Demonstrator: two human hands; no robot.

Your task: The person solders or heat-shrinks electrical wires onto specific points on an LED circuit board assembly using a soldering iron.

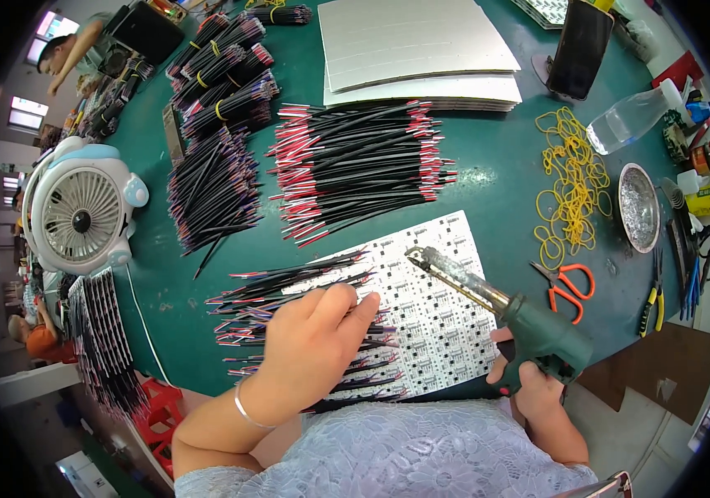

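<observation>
Left hand (313, 336) rests at 7 o'clock from table centre, fingers (347, 303) curled together and pressing a loose fan of black wires (288, 286) with red and white stripped ends against the near-left edge of the white circuit panel (434, 307). Whether one single lead is pinched between thumb and forefinger: cannot tell, the knuckles hide it.

Right hand (533, 390), at 5 o'clock, is closed around the green pistol-grip soldering iron (488, 303). The iron's barrel angles toward 10 o'clock; its tip hovers over the upper middle of the panel, apparently not touching a pad.

Step in hand, as judged: positioning a wire end on a solder pad, iron held ready. The next move calls for one lead steadied on its pad and the tip brought down to meet it, without disturbing neighbouring leads.

Surroundings: large pile of red-and-black wires (363, 166) at 12 o'clock, bundled wires (222, 75) at 11, white desk fan (81, 212) at 9, yellow rubber bands (571, 183) at 2, orange-handled scissors (567, 286) at 3, all on the green table (496, 178).
</observation>
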